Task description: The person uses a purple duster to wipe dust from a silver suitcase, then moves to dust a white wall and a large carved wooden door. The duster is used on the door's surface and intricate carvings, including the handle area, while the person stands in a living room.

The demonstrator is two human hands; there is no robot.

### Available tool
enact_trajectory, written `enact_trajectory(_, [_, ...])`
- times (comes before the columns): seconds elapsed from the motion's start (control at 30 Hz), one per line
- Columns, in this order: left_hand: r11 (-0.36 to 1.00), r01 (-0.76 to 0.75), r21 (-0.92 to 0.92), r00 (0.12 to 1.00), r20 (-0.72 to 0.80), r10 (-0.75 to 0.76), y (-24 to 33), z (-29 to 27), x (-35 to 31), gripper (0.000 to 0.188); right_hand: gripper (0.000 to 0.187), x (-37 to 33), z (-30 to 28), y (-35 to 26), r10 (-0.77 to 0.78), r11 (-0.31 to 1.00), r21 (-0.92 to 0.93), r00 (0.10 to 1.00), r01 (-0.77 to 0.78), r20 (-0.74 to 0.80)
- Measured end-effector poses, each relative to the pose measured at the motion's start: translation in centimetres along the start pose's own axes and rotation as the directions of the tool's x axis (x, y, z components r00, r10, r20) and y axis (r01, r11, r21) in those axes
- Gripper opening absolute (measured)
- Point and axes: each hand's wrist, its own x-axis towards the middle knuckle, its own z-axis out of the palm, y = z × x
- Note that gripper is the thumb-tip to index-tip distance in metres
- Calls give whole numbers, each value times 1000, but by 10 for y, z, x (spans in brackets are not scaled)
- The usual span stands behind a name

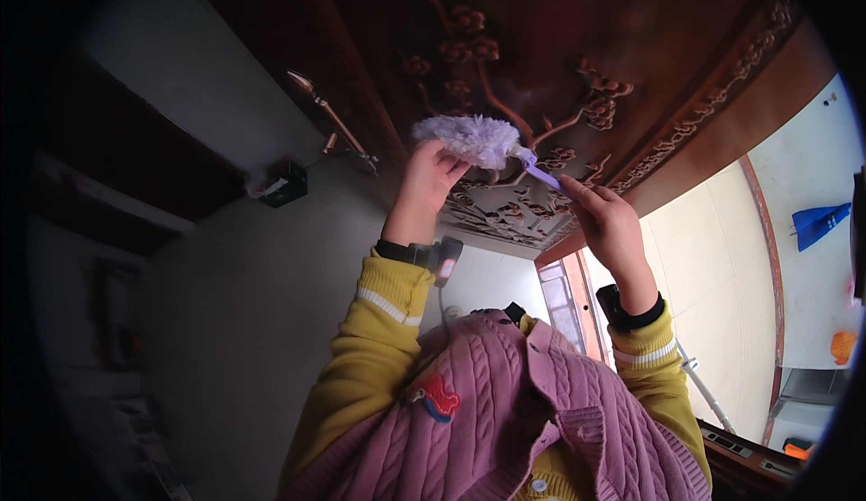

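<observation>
A fluffy lilac duster (pixel 474 140) with a purple plastic handle is held up in front of the dark carved wood panel. My right hand (pixel 609 221) is closed round the handle's end, with the thumb laid along it. At the other end, my left hand (pixel 428 181) has its fingers bent against the underside of the fluffy head. The fluff hides some of those fingertips. The handle slants down from the head toward my right hand, with a joint between the two. Carved branches and blossoms stand out from the reddish-brown panel (pixel 532 59) just behind the duster.
A coppery branched metal piece (pixel 334 122) stands left of the panel. Farther left are a dark green box (pixel 281 183) and dark furniture (pixel 153 131). A blue cloth-like thing (pixel 819 225) is at the far right. A pale pole (pixel 708 393) leans near my right sleeve.
</observation>
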Motion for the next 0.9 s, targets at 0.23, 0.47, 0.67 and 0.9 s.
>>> enact_trajectory(0.23, [991,-137,-1,984,110,137,40,23,-35,72,47,21,-13,-11,243,825,556,825,101,-511])
enact_trajectory(0.47, [988,-140,62,967,222,123,76,28,-49,63,50,-1,32,-54,126,981,156,988,-112,-89])
enact_trajectory(0.67, [855,-469,220,857,345,382,87,50,-60,73,48,-6,36,-78,357,684,729,879,-15,-317])
enact_trajectory(0.9, [653,-720,236,640,589,493,90,99,-62,75,64,20,13,-102,349,831,553,826,-55,-442])
